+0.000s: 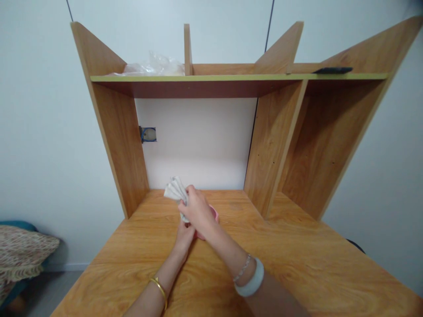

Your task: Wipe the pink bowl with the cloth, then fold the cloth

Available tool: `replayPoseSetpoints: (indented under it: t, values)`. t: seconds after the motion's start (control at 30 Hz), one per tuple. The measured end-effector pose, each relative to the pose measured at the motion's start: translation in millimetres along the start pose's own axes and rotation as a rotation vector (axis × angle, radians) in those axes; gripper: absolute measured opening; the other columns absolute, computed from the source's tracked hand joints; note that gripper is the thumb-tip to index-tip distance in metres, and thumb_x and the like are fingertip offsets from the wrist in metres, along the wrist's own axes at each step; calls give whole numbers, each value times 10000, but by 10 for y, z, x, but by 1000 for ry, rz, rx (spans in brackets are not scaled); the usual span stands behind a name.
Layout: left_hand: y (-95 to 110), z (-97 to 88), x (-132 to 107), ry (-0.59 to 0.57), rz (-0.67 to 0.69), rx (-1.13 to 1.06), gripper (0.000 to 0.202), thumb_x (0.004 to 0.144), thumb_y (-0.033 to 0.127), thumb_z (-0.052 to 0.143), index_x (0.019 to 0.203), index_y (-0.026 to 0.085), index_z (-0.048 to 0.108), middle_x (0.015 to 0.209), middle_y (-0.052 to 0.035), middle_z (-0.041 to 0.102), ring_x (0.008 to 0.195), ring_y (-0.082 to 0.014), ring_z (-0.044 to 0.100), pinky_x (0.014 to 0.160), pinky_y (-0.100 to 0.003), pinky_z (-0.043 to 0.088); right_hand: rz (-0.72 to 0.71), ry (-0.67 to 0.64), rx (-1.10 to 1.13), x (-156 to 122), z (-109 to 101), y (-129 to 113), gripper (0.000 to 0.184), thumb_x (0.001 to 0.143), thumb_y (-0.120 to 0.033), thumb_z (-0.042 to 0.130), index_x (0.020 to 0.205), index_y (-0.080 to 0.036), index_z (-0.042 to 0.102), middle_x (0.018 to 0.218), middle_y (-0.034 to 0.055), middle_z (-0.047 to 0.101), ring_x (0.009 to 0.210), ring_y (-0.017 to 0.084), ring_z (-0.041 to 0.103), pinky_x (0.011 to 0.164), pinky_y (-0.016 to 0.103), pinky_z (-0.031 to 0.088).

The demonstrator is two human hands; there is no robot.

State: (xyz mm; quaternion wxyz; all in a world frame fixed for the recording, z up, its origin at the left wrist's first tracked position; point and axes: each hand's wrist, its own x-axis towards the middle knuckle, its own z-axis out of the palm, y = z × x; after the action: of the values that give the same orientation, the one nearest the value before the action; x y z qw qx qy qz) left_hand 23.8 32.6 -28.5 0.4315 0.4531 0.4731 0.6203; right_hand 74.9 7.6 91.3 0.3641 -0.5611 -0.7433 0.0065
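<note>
A crumpled whitish cloth (176, 190) is pinched in my right hand (197, 208), its loose end fanning out to the upper left. Lower down, my left hand (185, 235) has its fingers closed at the left edge of a pink container (214, 213). My right forearm crosses in front of this container, so only its rim and a bit of its near side show. The cloth's bottom end hangs just above my left fingers; whether they touch it is hard to see.
Around the wooden desktop (297, 268) stands a shelf hutch with upright panels (274, 145). Clear plastic wrapping (155, 66) and a flat black object (332, 70) lie on the upper shelf. A wall socket opening (148, 134) is at the back left, a patterned cushion (26, 251) beyond the desk.
</note>
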Motion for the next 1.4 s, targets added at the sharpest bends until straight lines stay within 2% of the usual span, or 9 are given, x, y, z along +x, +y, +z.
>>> replayPoseSetpoints:
  t: [0.1,0.23,0.4,0.53,0.67,0.83,1.03,1.23,1.4]
  values:
    - [30,-12,-61,-76,-32,-73,414,697,401,641,1027,170,546,968,-76,614,832,-170,598,717,-281,485,47,91,39,97,-321,338,187,739,-202,452,919,-162,483,834,55,609,744,154,550,657,235,376]
    - [63,-30,-87,-98,-81,-168,485,630,420,681,1031,184,545,1036,-89,605,848,-172,603,703,-254,480,93,93,-123,20,-569,795,163,735,-212,463,884,-162,506,804,61,607,733,164,539,637,233,352]
    - [88,-27,-88,-82,-94,-158,472,630,403,681,1028,186,551,1040,-88,604,847,-169,600,689,-243,476,210,-46,-367,-213,-697,1273,189,740,-225,483,910,-166,541,854,90,618,805,195,547,631,247,332]
    - [107,-30,-105,-81,-106,-149,464,645,412,661,1036,191,546,1021,-80,608,821,-161,601,671,-241,476,326,-195,-499,-409,-712,1525,183,743,-240,491,895,-166,562,859,114,625,819,234,560,611,277,330]
    - [120,-30,-116,-77,-101,-130,468,638,404,666,1030,178,550,998,-85,613,821,-169,599,665,-244,476,300,-322,-518,-560,-642,1608,168,685,-182,540,844,-196,590,887,81,635,888,241,550,662,289,339]
    - [136,-26,-118,-67,-105,-127,465,632,402,675,1020,175,557,1009,-91,610,823,-171,600,663,-241,476,275,-334,-444,-605,-524,1590,249,693,-421,575,799,-200,617,895,87,637,916,260,541,716,317,345]
    - [150,-35,-129,-94,-118,-138,459,643,405,669,1034,194,555,1044,-84,601,828,-156,597,671,-230,470,220,-269,-395,-577,-445,1645,123,762,-275,539,736,-183,615,825,77,653,822,198,575,662,252,337]
    - [138,-39,-123,-107,-112,-137,463,629,399,683,1029,196,571,1037,-83,613,838,-170,603,691,-245,473,249,-150,-405,-558,-565,1716,275,869,-256,356,782,-172,604,821,92,640,788,190,562,636,257,322]
    - [127,-41,-113,-128,-122,-120,441,631,379,687,1021,198,588,1029,-85,624,861,-183,606,713,-253,473,121,11,-409,-538,-616,1550,286,887,-278,318,843,-178,582,848,75,614,825,201,510,720,283,320]
